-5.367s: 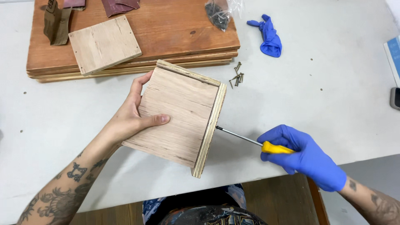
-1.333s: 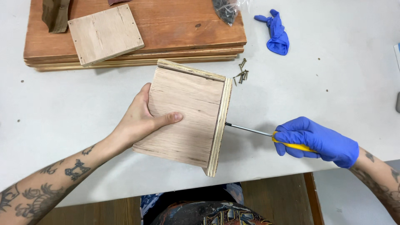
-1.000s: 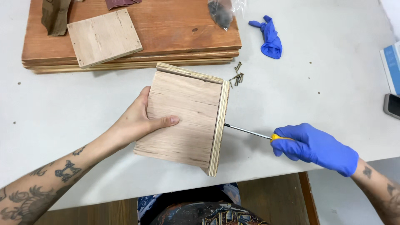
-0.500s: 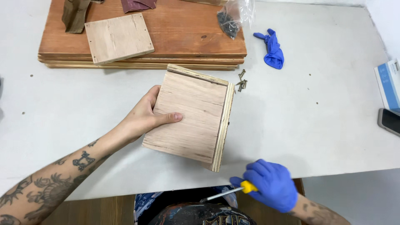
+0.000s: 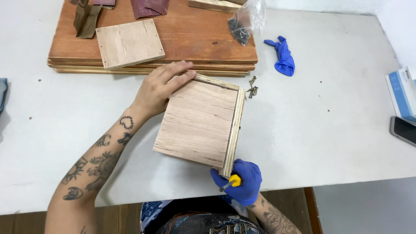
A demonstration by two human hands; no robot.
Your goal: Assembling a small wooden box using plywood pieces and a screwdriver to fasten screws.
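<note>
A half-built plywood box [image 5: 199,122] lies on the white table [image 5: 329,130] in front of me. My bare left hand [image 5: 161,89] grips its far left corner, fingers laid over the top edge. My right hand [image 5: 239,180], in a blue glove, is at the box's near right corner by the table's front edge. It holds a yellow-handled screwdriver [image 5: 229,183] with the shaft pointing down-left. A few loose screws [image 5: 251,88] lie just beyond the box's far right corner.
A stack of brown boards [image 5: 190,39] at the back carries a square plywood panel [image 5: 129,43], sandpaper and a clear bag of screws [image 5: 245,22]. A spare blue glove [image 5: 284,56] lies right of it. A phone [image 5: 403,130] and a blue-white box [image 5: 402,91] sit at the right edge.
My right hand drew the screwdriver away from the box's right side and came down to the near corner. My left hand shifted from the box's left face to its top edge.
</note>
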